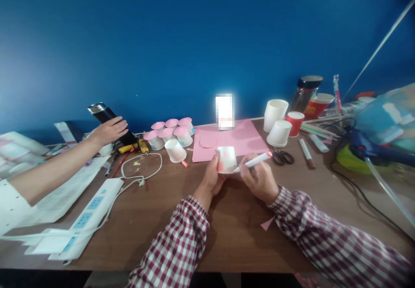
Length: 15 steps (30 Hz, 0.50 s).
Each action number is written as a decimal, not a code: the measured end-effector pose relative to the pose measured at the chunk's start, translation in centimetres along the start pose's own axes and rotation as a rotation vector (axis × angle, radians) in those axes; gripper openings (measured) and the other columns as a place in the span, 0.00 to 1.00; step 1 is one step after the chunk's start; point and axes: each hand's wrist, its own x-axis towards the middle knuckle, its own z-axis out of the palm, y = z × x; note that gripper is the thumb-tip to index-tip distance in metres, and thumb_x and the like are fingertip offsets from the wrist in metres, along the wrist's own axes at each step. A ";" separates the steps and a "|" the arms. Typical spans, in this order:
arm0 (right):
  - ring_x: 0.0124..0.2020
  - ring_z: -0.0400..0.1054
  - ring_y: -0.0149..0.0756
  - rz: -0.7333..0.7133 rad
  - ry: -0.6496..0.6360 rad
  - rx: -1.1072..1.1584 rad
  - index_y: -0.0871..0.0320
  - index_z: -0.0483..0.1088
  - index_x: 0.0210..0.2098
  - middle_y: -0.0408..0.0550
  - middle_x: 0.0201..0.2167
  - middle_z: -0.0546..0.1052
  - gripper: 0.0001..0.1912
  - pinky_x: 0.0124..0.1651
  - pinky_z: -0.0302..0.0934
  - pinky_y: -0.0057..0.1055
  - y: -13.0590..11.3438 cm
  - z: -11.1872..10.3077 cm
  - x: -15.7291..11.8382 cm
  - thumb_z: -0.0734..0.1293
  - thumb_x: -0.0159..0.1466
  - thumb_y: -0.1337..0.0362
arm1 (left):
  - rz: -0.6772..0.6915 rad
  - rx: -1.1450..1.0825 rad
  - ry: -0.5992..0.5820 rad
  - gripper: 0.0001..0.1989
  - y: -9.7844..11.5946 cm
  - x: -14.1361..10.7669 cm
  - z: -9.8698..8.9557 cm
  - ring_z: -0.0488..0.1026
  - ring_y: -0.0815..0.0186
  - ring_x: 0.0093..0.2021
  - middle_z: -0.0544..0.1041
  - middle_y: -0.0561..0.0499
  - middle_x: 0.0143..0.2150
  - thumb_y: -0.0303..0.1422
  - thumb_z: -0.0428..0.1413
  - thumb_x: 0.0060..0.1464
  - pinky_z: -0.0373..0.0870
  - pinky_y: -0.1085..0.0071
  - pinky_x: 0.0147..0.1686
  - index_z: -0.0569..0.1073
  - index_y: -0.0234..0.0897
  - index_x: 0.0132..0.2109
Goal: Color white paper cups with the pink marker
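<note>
My left hand [213, 172] is wrapped round the side of a white paper cup [228, 158] that has faint pinkish-orange patches on it. My right hand [259, 176] grips a white marker [254, 161] with an orange-red end, and its tip is at the cup's lower right side. Behind the cup lies a stack of pink paper [241, 139] with a cut pink disc [208, 142] on top. Left of my hands, a white paper cup [175, 150] stands upside down beside a small orange marker cap [185, 164].
Several pink-topped cups [167, 133] stand at the back left. Another person's hand [108, 131] holds a black flask [112, 121]. A power strip [89, 219] lies front left. White cups [279, 133], black-handled scissors [282, 157], markers [306, 152] and a blue glue gun [366, 145] are at right.
</note>
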 end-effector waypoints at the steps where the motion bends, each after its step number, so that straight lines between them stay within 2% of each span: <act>1: 0.22 0.67 0.31 0.003 -0.002 0.000 0.56 0.62 0.30 0.42 0.22 0.73 0.06 0.27 0.61 0.24 0.0 0.0 0.0 0.60 0.65 0.65 | -0.006 0.009 0.000 0.20 0.1 -0.1 0.1 0.72 0.66 0.32 0.78 0.50 0.33 0.43 0.44 0.64 0.66 0.68 0.36 0.77 0.37 0.38; 5: 0.23 0.68 0.31 0.013 0.004 0.009 0.56 0.62 0.31 0.43 0.23 0.73 0.06 0.28 0.62 0.25 0.1 0.1 -0.1 0.60 0.65 0.64 | -0.014 0.039 -0.020 0.22 0.3 -0.4 0.3 0.72 0.62 0.34 0.78 0.49 0.34 0.43 0.43 0.64 0.66 0.64 0.39 0.78 0.37 0.38; 11: 0.24 0.69 0.33 -0.004 0.004 0.027 0.55 0.62 0.32 0.44 0.24 0.74 0.06 0.29 0.63 0.27 0.1 0.0 -0.2 0.60 0.66 0.64 | 0.035 0.076 -0.070 0.13 0.2 -0.6 -0.2 0.73 0.62 0.35 0.78 0.48 0.35 0.40 0.51 0.60 0.68 0.65 0.39 0.76 0.37 0.40; 15: 0.24 0.70 0.33 0.001 0.043 0.033 0.55 0.62 0.32 0.45 0.24 0.74 0.05 0.29 0.64 0.27 0.2 0.0 -0.2 0.60 0.65 0.64 | -0.001 0.055 -0.078 0.20 -0.1 -0.5 -0.3 0.74 0.62 0.35 0.77 0.45 0.35 0.47 0.56 0.55 0.71 0.64 0.40 0.73 0.32 0.42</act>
